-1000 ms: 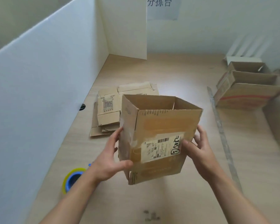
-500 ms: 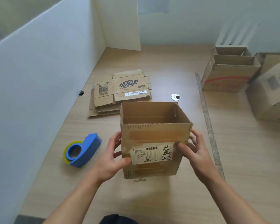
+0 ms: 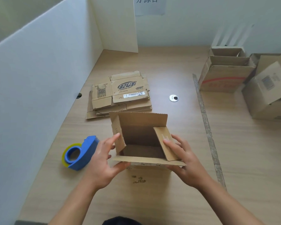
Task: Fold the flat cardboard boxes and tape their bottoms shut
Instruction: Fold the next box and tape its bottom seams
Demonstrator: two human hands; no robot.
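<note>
Here's the brown corrugated cardboard box, standing on the pale wooden table right in front of the person, open end up with all four flaps showing. It looks light and stiff, though the flaps will hinge easily along their creases. The best hold is probably low on the side walls, or flat on a flap near its fold. The left hand lies against the left side flap, fingers stretched out and thumb tucked under the near flap, not clamping anything. The right hand presses straight fingers onto the right side flap, tipping it inward. Half a second back, both hands cupped the box's walls and a white shipping label faced the camera. Now that label is out of sight and the hands have climbed to the flaps. The blue tape dispenser with its yellowish roll hasn't budged at left, and neither has the stack of flattened cardboard boxes beyond.
</note>
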